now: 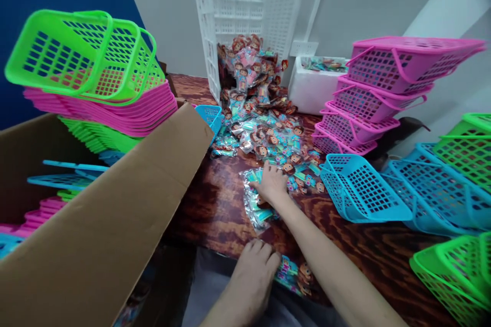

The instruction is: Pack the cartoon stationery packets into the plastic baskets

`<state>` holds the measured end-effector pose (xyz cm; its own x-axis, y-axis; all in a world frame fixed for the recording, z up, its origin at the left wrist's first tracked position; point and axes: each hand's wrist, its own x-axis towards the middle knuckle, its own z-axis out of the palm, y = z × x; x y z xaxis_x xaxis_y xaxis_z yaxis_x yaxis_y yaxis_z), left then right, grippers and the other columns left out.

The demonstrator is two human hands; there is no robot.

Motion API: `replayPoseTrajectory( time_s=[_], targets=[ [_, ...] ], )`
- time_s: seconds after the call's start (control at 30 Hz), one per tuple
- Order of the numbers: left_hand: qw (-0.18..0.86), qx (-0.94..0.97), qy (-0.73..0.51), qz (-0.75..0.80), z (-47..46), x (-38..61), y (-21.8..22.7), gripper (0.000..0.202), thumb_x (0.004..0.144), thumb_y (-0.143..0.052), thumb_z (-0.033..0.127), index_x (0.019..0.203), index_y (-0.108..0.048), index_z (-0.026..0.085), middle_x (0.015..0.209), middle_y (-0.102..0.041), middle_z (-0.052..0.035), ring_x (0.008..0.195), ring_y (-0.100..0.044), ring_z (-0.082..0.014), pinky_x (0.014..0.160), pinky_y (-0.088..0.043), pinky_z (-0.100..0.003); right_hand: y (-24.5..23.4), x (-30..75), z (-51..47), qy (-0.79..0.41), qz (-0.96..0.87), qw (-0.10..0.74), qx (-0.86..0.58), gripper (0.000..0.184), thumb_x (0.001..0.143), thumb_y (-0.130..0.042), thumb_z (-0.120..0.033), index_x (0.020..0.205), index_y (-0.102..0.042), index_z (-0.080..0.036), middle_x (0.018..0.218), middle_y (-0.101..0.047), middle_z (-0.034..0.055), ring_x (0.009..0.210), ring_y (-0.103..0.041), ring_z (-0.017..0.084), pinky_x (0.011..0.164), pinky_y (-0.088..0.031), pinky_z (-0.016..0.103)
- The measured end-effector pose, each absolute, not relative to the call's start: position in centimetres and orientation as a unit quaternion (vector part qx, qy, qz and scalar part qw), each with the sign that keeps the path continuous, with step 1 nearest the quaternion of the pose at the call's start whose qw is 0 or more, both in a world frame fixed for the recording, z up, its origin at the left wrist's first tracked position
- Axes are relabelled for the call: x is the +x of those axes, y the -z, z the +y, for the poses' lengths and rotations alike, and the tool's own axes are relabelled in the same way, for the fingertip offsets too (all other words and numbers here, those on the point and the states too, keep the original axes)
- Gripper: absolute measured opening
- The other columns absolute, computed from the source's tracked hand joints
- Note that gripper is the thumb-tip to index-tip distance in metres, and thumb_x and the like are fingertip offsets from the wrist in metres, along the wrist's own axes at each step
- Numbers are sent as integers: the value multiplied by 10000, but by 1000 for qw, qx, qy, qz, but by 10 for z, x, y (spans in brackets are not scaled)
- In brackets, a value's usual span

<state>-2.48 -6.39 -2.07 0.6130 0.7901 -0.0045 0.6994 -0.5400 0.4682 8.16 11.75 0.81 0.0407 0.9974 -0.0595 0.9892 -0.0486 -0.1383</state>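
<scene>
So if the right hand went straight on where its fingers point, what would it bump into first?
Probably the heap of cartoon-head packets, whose near edge lies just beyond the right hand, though the exact gap is hard to judge.

Packets (268, 135) lie in a crate (238, 10) and before it on the table (215, 199) — a carton (130, 194) holding baskets (130, 112) leftward, stacked baskets (370, 99) rightward, a box (312, 87) between crate and stack.

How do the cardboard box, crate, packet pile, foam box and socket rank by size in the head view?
Largest to smallest:
1. Cardboard box, helped by nearness
2. Crate and packet pile: too close to rank
3. Foam box
4. Socket
</scene>
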Motion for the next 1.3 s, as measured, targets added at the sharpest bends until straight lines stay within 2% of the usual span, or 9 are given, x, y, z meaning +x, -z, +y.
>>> replayPoseTrajectory(
  time_s=[0.13, 0.27, 0.4, 0.47, 0.57, 0.7, 0.83, 1.13, 1.3],
  targets=[
    [212, 877, -93, 421, -63, -25, 22, 273, 905, -532, 176, 1175, -556, 209, 1084, -599, -67, 989, -509, -248, 947, -436, -407, -9, 94, 119, -108, -681, 2, -724, 796, 814, -678, -541, 1424, -384, -122, 1301, -560, 252, 1155, -581, 378, 934, -395, 486],
    [199, 880, -89, 422, -61, -25, 18, 264, 897, -521, 148, 1152, -556, 203, 1068, -600, -66, 971, -511, -246, 933, -450, -414, -12, 94, 118, -163, -725, 33, -668, 641, 816, -671, -321, 1371, -410, -135, 1255, -607, 185, 1136, -593, 294, 878, -412, 353],
    [208, 879, -102, 416, -62, -30, 16, 258, 915, -500, 141, 1154, -566, 212, 1068, -608, -62, 977, -523, -238, 946, -458, -405, -29, 99, 96, -181, -771, 34, -609, 444, 764, -648, -162, 1197, -554, -183, 1164, -625, 87, 1056, -605, 219, 824, -411, 267],
    [215, 873, -133, 417, -64, -35, 18, 298, 918, -490, 123, 1184, -568, 233, 1109, -606, -54, 1025, -528, -228, 1010, -433, -413, -39, 110, 72, -164, -798, 34, -578, 351, 767, -601, -106, 1104, -588, -201, 1163, -597, 73, 1032, -597, 206, 821, -413, 265],
    [204, 848, -191, 450, -70, -40, 26, 428, 863, -496, 53, 1226, -576, 263, 1298, -531, -79, 1228, -466, -253, 1113, -350, -486, -43, 133, 30, -102, -840, 28, -532, 348, 803, -468, -20, 1071, -590, -206, 1181, -570, 94, 1043, -574, 217, 849, -431, 304],
    [204, 816, -222, 494, -75, -38, 30, 571, 731, -511, -37, 1215, -605, 252, 1489, -358, -124, 1393, -325, -322, 1126, -314, -586, -25, 159, -9, -132, -841, 10, -525, 452, 785, -530, -29, 1198, -573, -207, 1248, -569, 106, 1142, -544, 252, 953, -442, 363],
    [217, 817, -193, 499, -73, -36, 25, 574, 705, -499, -64, 1181, -622, 234, 1569, -286, -134, 1444, -279, -334, 1140, -295, -602, -6, 177, -23, -147, -807, 16, -572, 598, 783, -617, -89, 1362, -496, -176, 1222, -594, 115, 1159, -538, 295, 983, -443, 426],
    [198, 832, -154, 495, -68, -32, 21, 552, 711, -540, -59, 1181, -613, 221, 1588, -281, -159, 1422, -355, -321, 1138, -335, -561, -16, 185, -28, -218, -791, 41, -571, 447, 800, -611, -73, 1224, -604, -215, 1158, -632, 70, 1125, -576, 250, 961, -437, 353],
    [162, 834, -195, 490, -72, -30, 22, 585, 679, -509, -97, 1161, -622, 214, 1645, -98, -122, 1489, -190, -342, 1155, -314, -554, -19, 185, -28, -273, -790, 27, -549, 326, 822, -599, -82, 1102, -654, -239, 1045, -659, 36, 1032, -610, 220, 903, -427, 310]
  ],
)
